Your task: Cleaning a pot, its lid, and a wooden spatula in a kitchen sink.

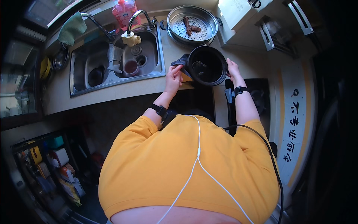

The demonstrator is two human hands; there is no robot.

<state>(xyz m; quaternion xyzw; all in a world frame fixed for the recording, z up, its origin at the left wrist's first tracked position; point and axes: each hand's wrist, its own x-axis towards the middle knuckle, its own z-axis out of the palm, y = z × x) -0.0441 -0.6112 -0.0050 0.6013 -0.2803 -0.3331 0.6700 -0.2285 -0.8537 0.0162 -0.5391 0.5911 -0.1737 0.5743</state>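
A dark round pot point(207, 65) is between my hands near the counter's front edge, its open top facing up. My left hand point(174, 78) is at the pot's left side, its fingers on a dark cloth point(181, 60) there. My right hand point(233, 69) grips the pot's right side, its fingertips partly hidden by the rim. Something dark and shiny lies inside the pot. Just behind it stands a metal steamer point(193, 23) with a perforated bottom, holding brown pieces of what looks like meat point(190, 27).
At left is a double steel sink point(117, 79) with a pinkish cup point(131, 68), under two curved faucets. A pink bottle point(125, 14) stands behind it. A black cooktop point(258, 95) lies at right. A black cable point(275, 165) runs along my right side.
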